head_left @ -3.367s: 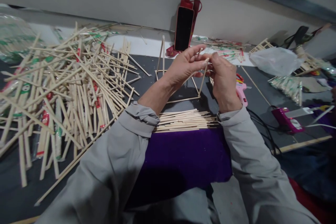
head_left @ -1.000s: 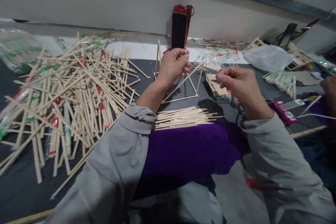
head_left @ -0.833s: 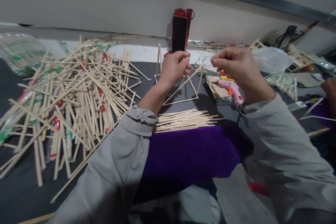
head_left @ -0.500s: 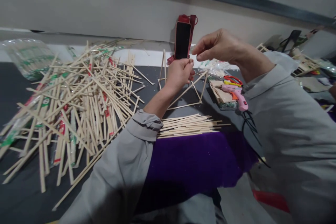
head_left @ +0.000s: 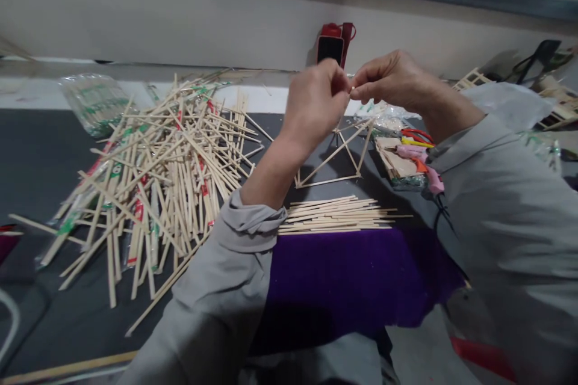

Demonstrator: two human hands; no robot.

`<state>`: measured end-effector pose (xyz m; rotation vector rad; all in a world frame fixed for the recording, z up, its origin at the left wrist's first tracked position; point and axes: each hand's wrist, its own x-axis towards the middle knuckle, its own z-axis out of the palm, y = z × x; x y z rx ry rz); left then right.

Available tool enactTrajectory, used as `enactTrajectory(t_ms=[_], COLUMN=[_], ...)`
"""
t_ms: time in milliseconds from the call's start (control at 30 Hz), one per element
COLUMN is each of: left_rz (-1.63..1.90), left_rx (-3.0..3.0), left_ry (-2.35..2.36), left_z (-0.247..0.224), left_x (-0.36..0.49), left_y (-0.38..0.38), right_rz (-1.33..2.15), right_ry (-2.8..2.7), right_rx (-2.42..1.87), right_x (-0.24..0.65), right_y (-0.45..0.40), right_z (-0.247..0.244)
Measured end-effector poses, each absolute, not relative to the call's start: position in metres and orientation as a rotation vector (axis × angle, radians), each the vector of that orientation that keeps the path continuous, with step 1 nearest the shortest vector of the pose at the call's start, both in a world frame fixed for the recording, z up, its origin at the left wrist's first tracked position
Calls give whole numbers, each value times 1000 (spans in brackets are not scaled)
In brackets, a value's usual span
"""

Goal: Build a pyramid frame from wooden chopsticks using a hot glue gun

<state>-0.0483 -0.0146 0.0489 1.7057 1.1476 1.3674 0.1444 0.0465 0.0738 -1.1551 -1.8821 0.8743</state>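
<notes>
My left hand [head_left: 313, 99] is raised over the wooden stick frame [head_left: 334, 179], its thumb and fingers pinched together. My right hand [head_left: 391, 79] meets it from the right, also in a pinch. A tiny pale bit shows between the two hands' fingertips, too small to name. The frame is made of thin chopsticks joined at the corners, with slanting pieces, and stands on the dark table. My left hand and forearm cover its left and upper parts. In front of it lies a row of loose chopsticks [head_left: 338, 215].
A big heap of chopsticks [head_left: 171, 174], some in wrappers, spreads at left beside a plastic pack [head_left: 94, 102]. At right, a pink glue gun [head_left: 413, 151] and red-handled pliers [head_left: 416, 135] rest on a cardboard-topped pack. A phone [head_left: 329, 48] leans on a red bottle [head_left: 332, 30]. Purple cloth [head_left: 343, 283] lies nearest me.
My right hand has come together with my left at the fingertips. My left hand has risen, now covering the lower phone. The whole view has shifted slightly left.
</notes>
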Motion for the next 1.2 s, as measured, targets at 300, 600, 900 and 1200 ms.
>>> enactTrajectory(t_ms=[300,600,900,1200], left_rz=[1527,1514,1614,1424], left_rx=[1766,1774,1733,1574], left_ry=[1161,1338,1368,1383], left_z=[53,45,47,31], left_x=[-89,-100,-105,-120], left_y=[-12,0,-12,2], right_rz=[892,848,726,871], right_ry=[-1870,-2077,-1996,-2124], right_rx=[-1246,-1185,-1338,-1195], right_x=[134,130,122,128], right_y=[53,66,54,62], right_z=[75,78,85,82])
